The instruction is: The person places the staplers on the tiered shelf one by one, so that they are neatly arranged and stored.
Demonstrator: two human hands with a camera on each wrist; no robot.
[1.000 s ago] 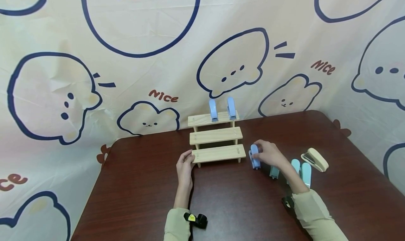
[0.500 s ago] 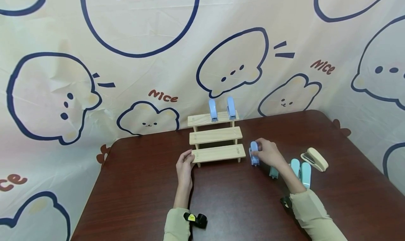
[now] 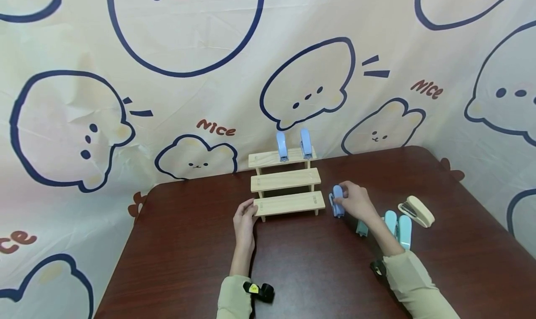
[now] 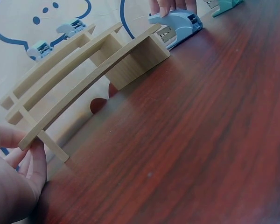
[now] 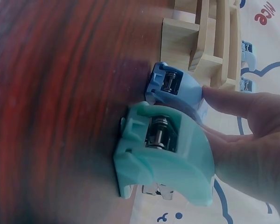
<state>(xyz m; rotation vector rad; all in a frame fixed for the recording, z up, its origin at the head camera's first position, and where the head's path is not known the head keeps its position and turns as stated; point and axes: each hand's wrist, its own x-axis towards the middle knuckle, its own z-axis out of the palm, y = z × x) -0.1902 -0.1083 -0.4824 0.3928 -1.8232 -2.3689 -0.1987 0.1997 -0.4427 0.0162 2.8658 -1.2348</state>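
A three-step wooden rack point(image 3: 289, 203) stands towards the back of the table. Its lowest board is pinched at the left end by my left hand point(image 3: 244, 223), thumb and fingers around the corner in the left wrist view. To the right of the rack, my right hand point(image 3: 358, 202) holds a blue stapler point(image 3: 337, 201) between thumb and fingers, low over the table. Two lighter blue staplers, one point(image 3: 282, 146) left of the other point(image 3: 306, 143), stand on the top step. The middle and lowest steps are bare. In the right wrist view, a teal stapler point(image 5: 177, 154) overlaps the held one.
Beneath and beside the right forearm are the teal stapler and two light turquoise staplers, one point(image 3: 391, 220) partly behind the arm and the other point(image 3: 405, 231) beside it. A cream stapler point(image 3: 418, 211) lies further right. Behind the table point(image 3: 188, 244) hangs a printed cloth point(image 3: 201, 95).
My right hand has shifted a little away from me with the blue stapler, alongside the rack. The left hand and the rack have stayed put.
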